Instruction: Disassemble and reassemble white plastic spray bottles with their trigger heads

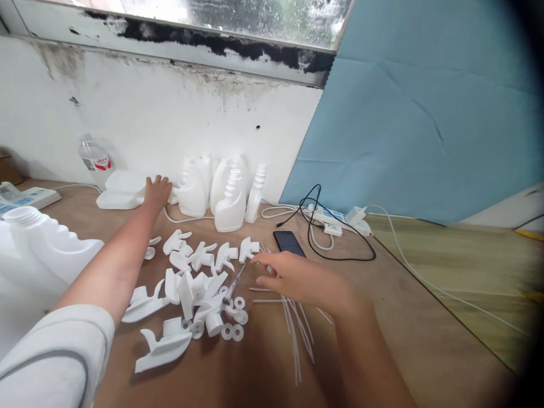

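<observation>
My left hand (156,191) reaches far across the brown table and rests on a flat white plastic bottle (121,190) lying by the wall; its fingers curl over the bottle's edge. My right hand (297,277) hovers low over thin clear tubes (297,328), fingers partly spread toward a white spray trigger head (247,248); nothing is in it. A pile of white trigger heads (191,283) and small white rings (233,328) lies between my arms. Upright white bottles (227,198) stand at the wall.
A black phone (289,242) lies right of the pile, with a black cable and a white power strip (335,218) behind it. A clear water bottle (94,158) stands at the back left. A big white jug (38,249) sits near left. Blue sheet leans right.
</observation>
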Demonstrator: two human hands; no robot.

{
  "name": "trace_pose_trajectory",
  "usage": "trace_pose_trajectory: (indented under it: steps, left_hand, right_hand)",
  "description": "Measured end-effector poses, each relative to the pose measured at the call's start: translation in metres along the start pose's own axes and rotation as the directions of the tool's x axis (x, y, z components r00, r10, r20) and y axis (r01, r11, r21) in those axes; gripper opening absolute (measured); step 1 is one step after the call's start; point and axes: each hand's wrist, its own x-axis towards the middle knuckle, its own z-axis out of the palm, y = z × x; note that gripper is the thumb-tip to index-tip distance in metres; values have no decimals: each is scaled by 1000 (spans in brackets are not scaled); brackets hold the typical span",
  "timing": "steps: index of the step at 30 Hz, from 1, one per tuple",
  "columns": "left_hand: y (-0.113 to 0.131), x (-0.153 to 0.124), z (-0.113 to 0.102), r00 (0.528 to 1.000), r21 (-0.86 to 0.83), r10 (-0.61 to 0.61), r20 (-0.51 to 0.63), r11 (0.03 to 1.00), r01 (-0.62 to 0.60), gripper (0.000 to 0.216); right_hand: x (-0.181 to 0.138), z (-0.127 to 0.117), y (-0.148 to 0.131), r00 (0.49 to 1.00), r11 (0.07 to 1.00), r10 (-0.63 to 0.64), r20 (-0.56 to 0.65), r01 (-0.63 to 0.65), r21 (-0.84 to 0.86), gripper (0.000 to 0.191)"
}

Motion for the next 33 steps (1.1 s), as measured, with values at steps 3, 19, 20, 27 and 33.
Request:
trace_pose_trajectory:
  steps: [3,19,20,27,33]
  left_hand:
    - [-3,-2,-8,997,12,-56,-51,998,56,44]
    - [76,-90,-133,726,-414,-244,-643,908,-61,53]
    - [90,-108,-140,723,-437,-191,-664,884,-168,53]
    - [160,-225,-168,830,-599,172,-531,617,-510,51]
    - [169,-245,-169,860,-748,243,-449,425,-510,51]
  right_hand:
    - [-1,0,-2,1000,1000,-1,9,1,-10,33]
    - [8,0,-13,967,955,-251,-49,255,150,28]
    - [9,-2,-15,951,932,-283,-126,304,196,27]
    - [9,1,-40,710,497,-144,-689,654,570,35]
    - [2,10,-54,696,315,-10,-718,684,659,45]
